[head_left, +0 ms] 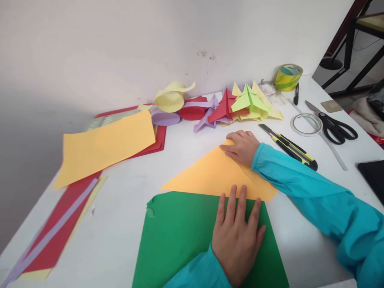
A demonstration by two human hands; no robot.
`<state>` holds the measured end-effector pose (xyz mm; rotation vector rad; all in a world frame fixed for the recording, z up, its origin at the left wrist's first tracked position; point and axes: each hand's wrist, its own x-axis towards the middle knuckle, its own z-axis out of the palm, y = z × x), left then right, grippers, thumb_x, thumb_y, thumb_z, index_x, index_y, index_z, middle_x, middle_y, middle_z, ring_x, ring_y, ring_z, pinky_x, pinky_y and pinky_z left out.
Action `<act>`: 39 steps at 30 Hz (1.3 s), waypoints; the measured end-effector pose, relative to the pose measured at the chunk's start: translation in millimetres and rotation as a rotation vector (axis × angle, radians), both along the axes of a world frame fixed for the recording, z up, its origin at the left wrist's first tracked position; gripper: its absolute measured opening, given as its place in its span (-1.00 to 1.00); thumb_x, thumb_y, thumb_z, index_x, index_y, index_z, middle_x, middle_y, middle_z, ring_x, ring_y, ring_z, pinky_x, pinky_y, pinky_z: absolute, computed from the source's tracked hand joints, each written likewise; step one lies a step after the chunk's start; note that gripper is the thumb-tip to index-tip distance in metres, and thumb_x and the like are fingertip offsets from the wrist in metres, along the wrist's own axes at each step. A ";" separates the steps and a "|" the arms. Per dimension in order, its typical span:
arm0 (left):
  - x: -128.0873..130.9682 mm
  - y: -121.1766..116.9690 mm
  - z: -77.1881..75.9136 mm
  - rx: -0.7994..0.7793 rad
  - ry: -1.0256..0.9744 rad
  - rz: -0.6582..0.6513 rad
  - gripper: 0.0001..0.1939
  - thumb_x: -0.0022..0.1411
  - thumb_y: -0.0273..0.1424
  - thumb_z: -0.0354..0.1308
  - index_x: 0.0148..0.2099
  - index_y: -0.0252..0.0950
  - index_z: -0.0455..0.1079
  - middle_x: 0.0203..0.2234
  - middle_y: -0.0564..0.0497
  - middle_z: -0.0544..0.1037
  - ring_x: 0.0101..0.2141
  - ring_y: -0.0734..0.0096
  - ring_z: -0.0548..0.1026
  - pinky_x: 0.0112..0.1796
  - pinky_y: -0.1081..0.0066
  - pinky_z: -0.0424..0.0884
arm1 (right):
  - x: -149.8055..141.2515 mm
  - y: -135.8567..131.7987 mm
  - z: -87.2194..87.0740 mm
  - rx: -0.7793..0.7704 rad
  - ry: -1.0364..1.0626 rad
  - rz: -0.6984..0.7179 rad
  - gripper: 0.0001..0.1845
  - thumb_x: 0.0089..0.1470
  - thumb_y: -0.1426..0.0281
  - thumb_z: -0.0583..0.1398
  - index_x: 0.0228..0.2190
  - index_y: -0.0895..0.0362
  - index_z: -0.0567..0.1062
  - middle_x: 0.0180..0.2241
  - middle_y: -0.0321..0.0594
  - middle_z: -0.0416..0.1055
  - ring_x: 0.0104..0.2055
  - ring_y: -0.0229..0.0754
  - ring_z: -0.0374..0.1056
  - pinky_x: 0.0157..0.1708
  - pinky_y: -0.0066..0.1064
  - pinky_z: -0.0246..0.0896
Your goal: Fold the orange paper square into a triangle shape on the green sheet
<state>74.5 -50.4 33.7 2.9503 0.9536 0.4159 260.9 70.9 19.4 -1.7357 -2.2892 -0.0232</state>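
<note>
A sheet of orange paper, folded into a triangle, lies on the table with its long side along the top edge of a green sheet. My right hand has its fingers curled and closed on the triangle's top corner. Flat and open, my left hand rests on the green sheet, fingers spread, its longer fingertips on the orange paper's lower edge. One corner of the green sheet, at upper left, is crumpled.
Folded paper planes and paper loops stand along the wall. An orange piece tops red sheets at left. At right lie a box cutter, a tape roll, black scissors and yellow tape.
</note>
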 end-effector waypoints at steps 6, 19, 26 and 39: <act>-9.8 6.8 3.6 -0.025 -0.027 0.017 -0.58 0.20 -0.16 0.10 0.06 -0.20 0.40 0.19 -0.24 0.25 0.22 -0.14 0.11 0.13 -0.08 0.12 | 0.0 0.3 1.8 -0.022 -0.002 -0.001 -0.63 0.24 0.21 -0.01 0.00 -0.10 0.44 0.07 -0.09 0.27 0.01 0.04 0.08 -0.14 -0.14 -0.11; -31.4 25.9 7.0 0.070 0.014 0.017 -0.61 0.25 -0.23 0.03 0.04 -0.30 0.42 0.13 -0.34 0.30 0.18 -0.18 0.18 0.08 -0.07 0.20 | -1.4 -0.7 2.1 -0.020 -0.015 -0.020 -0.64 0.24 0.21 0.00 0.00 -0.12 0.44 0.07 -0.11 0.27 0.01 0.03 0.10 -0.13 -0.14 -0.10; -45.8 35.7 7.9 0.141 0.053 0.014 -0.60 0.29 -0.26 -0.05 0.02 -0.35 0.42 0.11 -0.39 0.31 0.15 -0.24 0.22 0.02 -0.11 0.27 | -1.2 -0.7 -1.4 0.024 -0.017 -0.024 -0.65 0.23 0.21 0.01 -0.02 -0.12 0.45 0.06 -0.11 0.28 -0.01 0.01 0.09 -0.14 -0.16 -0.10; -62.0 53.6 8.7 0.179 0.085 0.080 -0.64 0.28 -0.35 -0.04 -0.03 -0.43 0.45 0.08 -0.45 0.29 0.11 -0.30 0.26 -0.03 -0.13 0.34 | 2.0 0.4 -6.2 0.060 -0.027 0.008 -0.64 0.24 0.20 -0.01 -0.02 -0.13 0.46 0.03 -0.09 0.30 -0.03 0.01 0.11 -0.17 -0.17 -0.11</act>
